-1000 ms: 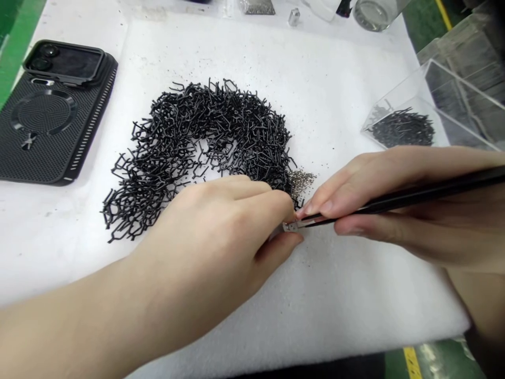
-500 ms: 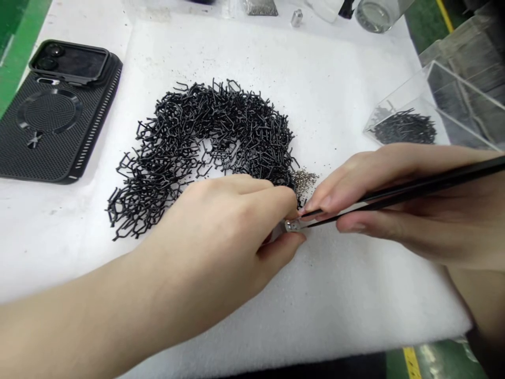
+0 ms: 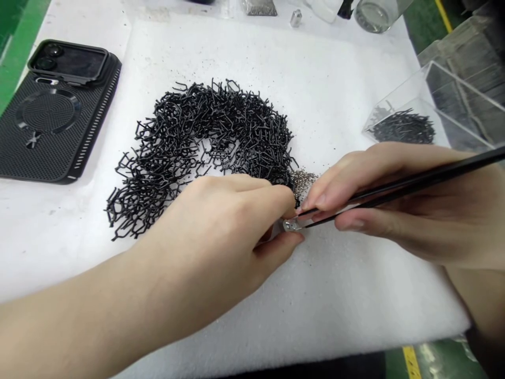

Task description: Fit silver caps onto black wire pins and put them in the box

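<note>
My left hand [image 3: 232,226] is closed on a small shiny metal piece [image 3: 291,225], which shows between the thumb and index finger. Black tweezers [image 3: 414,181] lie in my right hand [image 3: 379,195], their two tips slightly apart and right at the metal piece. Whether the tips grip anything is too small to tell. Behind my left hand spreads a curved heap of black branching pieces [image 3: 221,113], partly covered by the hand. A little pile of tiny metallic grains [image 3: 303,181] sits between the heap and my right fingertips.
On the left lies a phone in a black case [image 3: 51,116]. A clear box [image 3: 398,97] with thin black pieces [image 3: 406,126] stands at the right. Along the back are a bag of grains [image 3: 259,6], a small metal part [image 3: 295,18] and a glass container [image 3: 373,16].
Both hands, the tweezers and the metal piece have shifted very slightly left in the view. The holds look the same.
</note>
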A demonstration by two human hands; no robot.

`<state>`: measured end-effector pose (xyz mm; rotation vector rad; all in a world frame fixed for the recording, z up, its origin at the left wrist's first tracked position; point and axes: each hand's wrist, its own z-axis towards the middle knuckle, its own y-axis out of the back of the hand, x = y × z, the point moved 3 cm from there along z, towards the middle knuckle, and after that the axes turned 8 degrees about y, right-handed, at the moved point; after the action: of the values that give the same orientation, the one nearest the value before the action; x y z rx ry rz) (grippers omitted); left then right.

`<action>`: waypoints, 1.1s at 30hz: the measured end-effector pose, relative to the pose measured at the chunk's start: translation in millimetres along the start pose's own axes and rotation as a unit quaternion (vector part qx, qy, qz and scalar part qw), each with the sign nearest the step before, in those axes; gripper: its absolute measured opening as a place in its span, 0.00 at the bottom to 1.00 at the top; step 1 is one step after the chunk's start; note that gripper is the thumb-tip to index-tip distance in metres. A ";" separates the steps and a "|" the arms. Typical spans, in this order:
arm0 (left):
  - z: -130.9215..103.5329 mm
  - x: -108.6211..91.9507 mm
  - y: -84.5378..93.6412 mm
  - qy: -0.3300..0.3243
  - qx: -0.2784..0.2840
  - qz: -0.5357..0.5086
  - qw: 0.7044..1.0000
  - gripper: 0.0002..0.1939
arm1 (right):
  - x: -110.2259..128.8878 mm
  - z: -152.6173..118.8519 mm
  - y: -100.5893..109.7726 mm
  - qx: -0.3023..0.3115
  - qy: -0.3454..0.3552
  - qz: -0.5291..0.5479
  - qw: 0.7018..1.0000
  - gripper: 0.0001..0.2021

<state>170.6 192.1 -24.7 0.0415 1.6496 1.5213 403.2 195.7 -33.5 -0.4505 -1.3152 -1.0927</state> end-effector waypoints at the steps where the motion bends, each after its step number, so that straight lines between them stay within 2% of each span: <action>1: -0.4 -0.4 0.5 0.000 0.000 0.000 1.000 0.08 | 0.3 -0.1 0.5 -0.002 0.000 -0.006 1.000 0.16; 8: -2.9 5.9 -5.1 -0.011 -0.012 -0.008 1.000 0.12 | 4.7 1.3 -0.3 0.003 -0.001 -0.015 1.000 0.14; 12: -1.4 9.3 -7.9 -0.009 -0.014 -0.014 1.000 0.09 | 3.4 0.1 1.1 -0.008 0.013 -0.011 1.000 0.14; 15: -1.8 6.3 -3.3 -0.011 -0.030 -0.022 0.999 0.07 | 2.6 -2.1 1.3 -0.011 0.023 -0.020 0.999 0.15; 20: -1.9 0.8 1.8 0.008 -0.006 -0.005 1.000 0.06 | 4.6 -1.3 -0.7 -0.015 0.015 -0.024 0.999 0.14; 24: 1.8 3.4 -2.5 0.000 -0.008 -0.009 1.000 0.06 | 6.7 0.5 -2.3 0.004 0.016 -0.023 1.000 0.14; 31: -2.3 4.8 -3.5 0.013 0.001 -0.001 1.000 0.07 | 4.6 1.0 -2.7 -0.014 0.011 -0.028 0.999 0.13; 33: -3.3 2.7 -2.7 -0.002 0.002 -0.017 1.000 0.10 | 4.3 0.3 -2.3 -0.010 0.006 -0.028 1.000 0.13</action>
<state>168.3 190.3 -28.8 0.0183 1.6420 1.4909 400.6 193.2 -30.2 -0.4235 -1.3129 -1.1539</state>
